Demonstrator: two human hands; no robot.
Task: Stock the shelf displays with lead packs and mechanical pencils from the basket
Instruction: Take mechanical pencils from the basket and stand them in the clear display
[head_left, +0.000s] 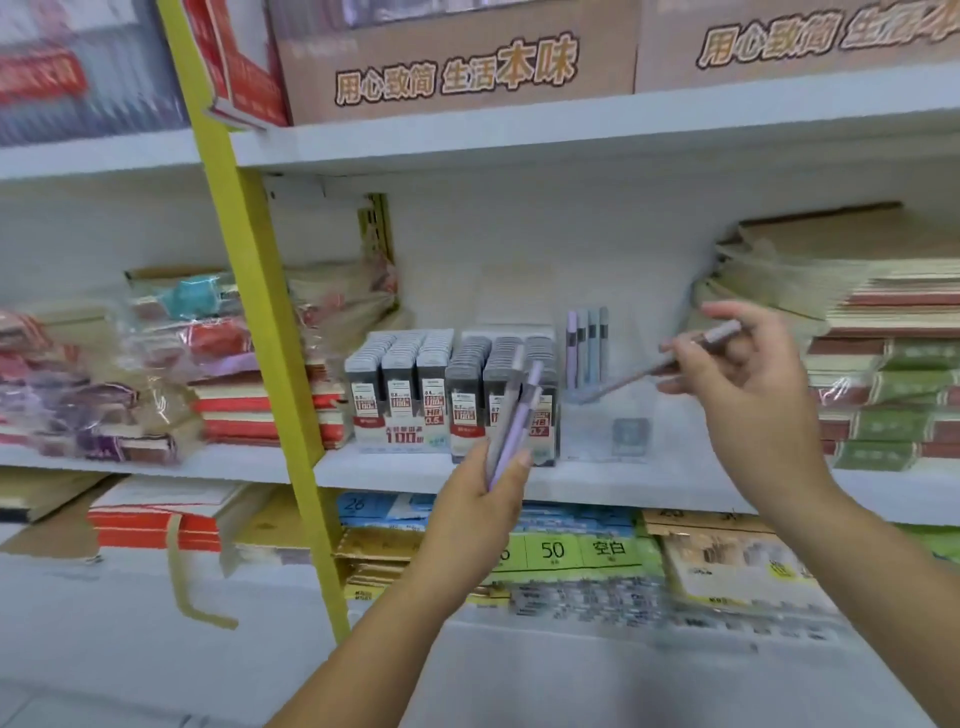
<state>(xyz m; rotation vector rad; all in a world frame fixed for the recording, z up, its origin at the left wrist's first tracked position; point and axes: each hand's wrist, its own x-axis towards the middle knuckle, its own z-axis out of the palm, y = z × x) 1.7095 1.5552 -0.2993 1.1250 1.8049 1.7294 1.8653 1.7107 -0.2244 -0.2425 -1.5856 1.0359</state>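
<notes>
A: L side?
B: left hand (491, 488) gripped round a bunch of purple mech pencils (521, 410), held up in front of the lead packs (415, 387) on the shelf (363, 470).
A: R side?
B: right hand (748, 387) pinches a single pencil (714, 333), tilted, tip twd the clear display (610, 415) just right of the packs. Four standing pencils (587, 345) upright at its back.
A: Hands together?
B: No, apart.

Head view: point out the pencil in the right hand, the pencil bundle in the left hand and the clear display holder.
right-hand pencil (626, 381), head view, lower barrel.
left-hand pencil bundle (515, 421), head view, purple barrel.
clear display holder (592, 434), head view, front wall.
</notes>
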